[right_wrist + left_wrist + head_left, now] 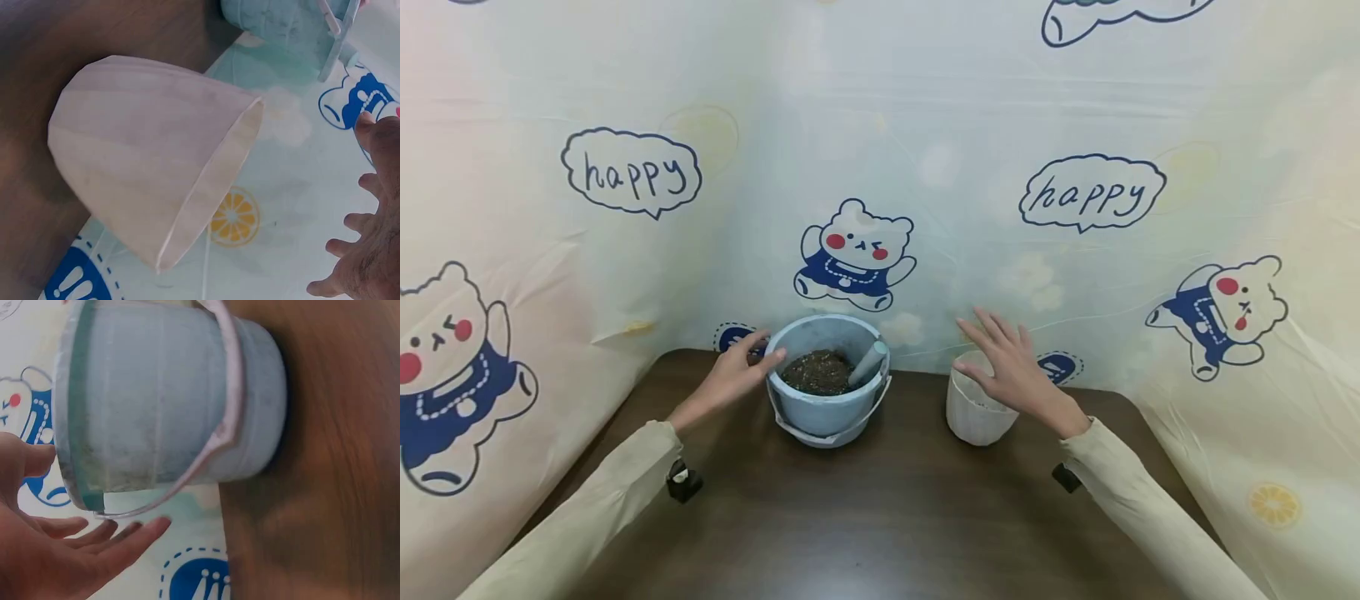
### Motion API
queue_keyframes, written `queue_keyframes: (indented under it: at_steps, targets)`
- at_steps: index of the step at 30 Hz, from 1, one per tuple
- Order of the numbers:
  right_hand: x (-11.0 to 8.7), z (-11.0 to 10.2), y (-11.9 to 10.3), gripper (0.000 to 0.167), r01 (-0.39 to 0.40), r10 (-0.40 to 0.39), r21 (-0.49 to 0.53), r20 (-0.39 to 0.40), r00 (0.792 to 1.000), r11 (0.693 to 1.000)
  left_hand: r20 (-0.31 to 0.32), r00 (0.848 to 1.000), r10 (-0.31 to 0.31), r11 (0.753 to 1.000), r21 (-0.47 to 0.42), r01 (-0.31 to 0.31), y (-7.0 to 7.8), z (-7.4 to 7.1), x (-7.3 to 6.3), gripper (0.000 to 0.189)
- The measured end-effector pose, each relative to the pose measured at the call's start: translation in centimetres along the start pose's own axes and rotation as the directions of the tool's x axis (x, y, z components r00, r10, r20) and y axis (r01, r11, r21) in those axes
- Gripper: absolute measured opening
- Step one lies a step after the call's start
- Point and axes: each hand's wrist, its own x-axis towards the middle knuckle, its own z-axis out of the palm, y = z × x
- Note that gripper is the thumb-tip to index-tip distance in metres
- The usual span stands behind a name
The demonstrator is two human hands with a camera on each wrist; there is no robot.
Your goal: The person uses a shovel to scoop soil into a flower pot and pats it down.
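Observation:
A light blue bucket (827, 412) stands upright near the back of the table, dark soil (820, 372) inside it. A grey-blue handle (868, 364) of some tool sticks out of the soil and leans on the right rim. Beside the bucket's left rim is my left hand (741, 371), thumb and fingers apart; whether the thumb touches the rim, I cannot tell. To the right stands a white pot (977, 417), its contents mostly hidden. My right hand (1011, 371) hovers above it, fingers spread, and the right wrist view shows a gap between them.
The brown wooden table (842, 517) has its back edge against a hanging cloth (955, 233) printed with bears. A pale carrying handle (232, 381) hangs down the bucket's outer side. Bare tabletop lies between bucket and pot.

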Motion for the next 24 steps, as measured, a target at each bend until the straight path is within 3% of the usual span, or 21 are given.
queue_keyframes:
  at_steps: [3,7,11,18,21,24]
  targets:
    - [0.5,0.1,-0.4,0.07,0.021,-0.021,-0.01,0.006,1.0,1.0,0.072,0.996,-0.045,0.989,-0.139,0.055,0.3,-0.3,0.2,0.072]
    - [1.3,0.3,-1.2,0.066,0.043,-0.042,-0.017,0.009,0.999,0.999,0.158,0.982,-0.102,0.948,-0.283,0.144,0.4,-0.9,0.8,0.067]
    - [1.9,0.6,-1.9,0.062,0.045,-0.045,0.003,0.037,0.998,0.999,0.175,0.974,-0.141,0.935,-0.301,0.19,0.1,-1.1,1.7,0.059]
    - [1.9,1.4,-2.7,0.06,0.042,-0.043,0.01,0.108,0.993,0.999,0.191,0.972,-0.14,0.957,-0.225,0.182,0.0,0.2,2.2,0.062]
    - [2.1,1.4,-2.9,0.059,0.056,-0.058,0.025,0.113,0.992,0.998,0.217,0.969,-0.119,0.948,-0.266,0.176,0.5,0.6,2.3,0.059]
    - [2.4,1.5,-3.3,0.054,0.119,-0.121,0.031,0.099,0.988,0.992,0.276,0.956,-0.101,0.92,-0.34,0.196,0.7,0.9,2.3,0.058]
